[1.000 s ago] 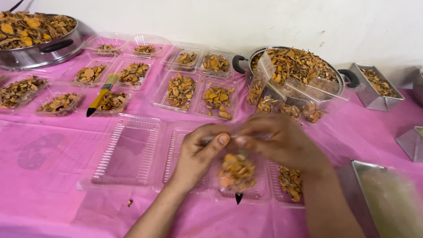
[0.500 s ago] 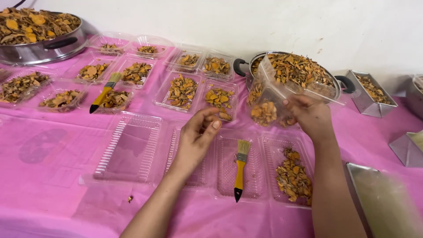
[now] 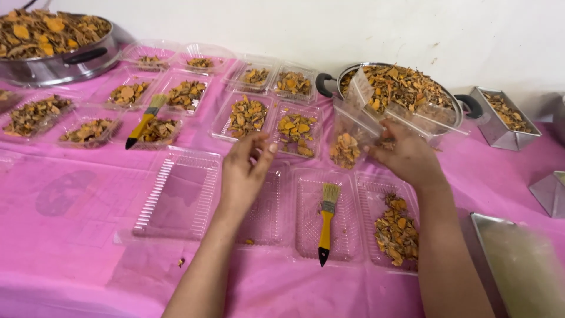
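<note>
My right hand (image 3: 405, 156) grips a clear plastic tray (image 3: 353, 131) holding a heap of orange-brown dried slices, tilted up next to the steel pot (image 3: 400, 88) full of the same slices. My left hand (image 3: 246, 171) hovers over an empty clear tray (image 3: 266, 206), fingers loosely apart, holding nothing. A yellow-handled brush (image 3: 325, 221) lies in the empty tray between my hands. To the right of it, a tray (image 3: 394, 227) holds dried slices.
Several filled clear trays (image 3: 247, 115) sit in rows on the pink tablecloth (image 3: 70, 259). A second brush (image 3: 144, 121) rests across trays at left. A large steel pan (image 3: 53, 41) stands far left, an empty lidded tray (image 3: 179, 194) near left, steel tins (image 3: 506, 118) at right.
My right hand lifted a filled tray off the brush and carried it up and right toward the pot. My left hand let go and drew back; the brush now lies exposed.
</note>
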